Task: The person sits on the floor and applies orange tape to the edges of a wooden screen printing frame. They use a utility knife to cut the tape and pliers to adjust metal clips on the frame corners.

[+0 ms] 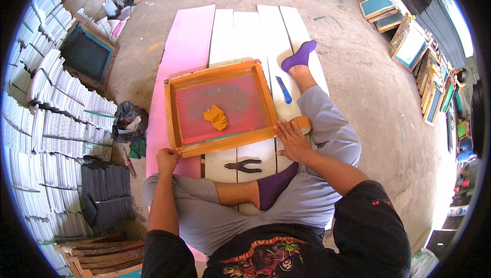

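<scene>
Head view first: I look down on bare concrete floor (378, 99) that stays open to the right of the boards, while stacked white panels (46, 104) crowd the left edge and framed screens (414, 42) lean along the far right. Under me lie long white boards (266, 37) side by side, with a pink board (186, 42) along their left; their far ends run free toward the top of the picture.

On them rests the wooden screen frame (220, 105), orange-edged with red mesh, its near rail closest to me and tilted slightly, left end nearer. A crumpled yellow rag (216, 117) lies in the middle of the mesh. A dark bag (129, 120) sits just left of the pink board.

My left hand (168, 158) is curled over the near-left corner of the frame, fingers closed on the rail. My right hand (291, 139) lies flatter on the near-right corner, fingers spread narrow, beside a roll of brown tape (303, 122). Black pliers (243, 165) lie on the boards between my hands, just below the rail. A blue-handled tool (284, 89) rests right of the frame.
</scene>
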{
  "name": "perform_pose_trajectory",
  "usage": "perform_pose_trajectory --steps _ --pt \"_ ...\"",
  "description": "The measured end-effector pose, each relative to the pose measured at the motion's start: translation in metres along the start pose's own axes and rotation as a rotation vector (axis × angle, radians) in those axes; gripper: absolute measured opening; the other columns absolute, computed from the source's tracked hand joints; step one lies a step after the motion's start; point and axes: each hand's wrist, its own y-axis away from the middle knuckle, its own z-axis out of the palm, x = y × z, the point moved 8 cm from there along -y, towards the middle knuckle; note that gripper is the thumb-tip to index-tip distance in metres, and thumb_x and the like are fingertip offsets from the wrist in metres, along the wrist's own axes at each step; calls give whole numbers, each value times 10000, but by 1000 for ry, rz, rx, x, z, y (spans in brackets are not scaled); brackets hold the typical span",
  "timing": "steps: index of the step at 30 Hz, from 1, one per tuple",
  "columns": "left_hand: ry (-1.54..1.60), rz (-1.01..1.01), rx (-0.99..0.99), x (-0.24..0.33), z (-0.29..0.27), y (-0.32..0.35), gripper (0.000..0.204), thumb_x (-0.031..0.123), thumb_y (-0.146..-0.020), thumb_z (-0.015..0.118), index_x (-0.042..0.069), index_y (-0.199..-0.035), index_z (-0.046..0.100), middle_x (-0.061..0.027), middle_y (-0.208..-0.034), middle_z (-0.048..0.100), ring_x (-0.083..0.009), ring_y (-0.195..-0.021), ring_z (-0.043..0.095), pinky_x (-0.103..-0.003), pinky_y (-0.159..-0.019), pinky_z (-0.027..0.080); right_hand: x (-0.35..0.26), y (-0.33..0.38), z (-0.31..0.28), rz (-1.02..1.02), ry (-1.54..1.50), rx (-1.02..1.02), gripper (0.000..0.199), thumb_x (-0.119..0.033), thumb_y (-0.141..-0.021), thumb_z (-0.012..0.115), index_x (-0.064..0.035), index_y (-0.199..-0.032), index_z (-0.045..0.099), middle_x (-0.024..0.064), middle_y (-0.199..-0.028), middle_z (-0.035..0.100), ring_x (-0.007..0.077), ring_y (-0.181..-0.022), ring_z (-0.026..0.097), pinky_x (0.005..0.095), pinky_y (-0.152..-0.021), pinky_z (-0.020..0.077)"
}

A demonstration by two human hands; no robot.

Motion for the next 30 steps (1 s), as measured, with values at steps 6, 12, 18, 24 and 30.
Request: perform_pose_trajectory --steps 6,12,18,24,30 --pt "-2 38 -12 2 1 -2 239 165 -806 851 -45 -792 738 -119 -647 709 -159 -545 669 -323 -533 534 -4 -3 -11 133 -19 -178 1056 -605 -847 687 -55 -1614 213 180 -1669 231 326 -1572 128 517 -1268 18" --pt "71 26 25 -23 5 -14 210 153 -789 855 -29 -794 750 -122 -665 715 -161 -539 657 -320 -523 525 -44 -12 -31 91 -155 70 681 -394 -854 742 -57 -1404 525 216 -1446 494 373 -1398 395 510 -1175 267" --pt "112 -13 -18 -6 -3 -2 229 165 -785 861 -35 -784 747 -126 -674 719 -168 -547 670 -321 -534 531 -133 -27 -23 -106 -411 -5 439 -399 -866 728 -53 -1123 646 161 -1086 641 345 -1108 589 483 -918 494" --pt "83 -3 -2 -15 4 -9 272 185 -789 865 -57 -786 741 -134 -644 704 -173 -546 672 -326 -542 537 -141 -45 -25 1 -485 169 393 -382 -820 788 -69 -1024 663 124 -976 626 323 -1020 608 467 -847 502" --pt "63 -16 3 -16 3 -9 275 196 -785 871 -48 -791 745 -132 -642 702 -173 -545 672 -329 -538 535 11 -88 -43 484 -475 354 327 -334 -893 721 -45 -1040 681 173 -1055 667 368 -1029 623 488 -883 513"
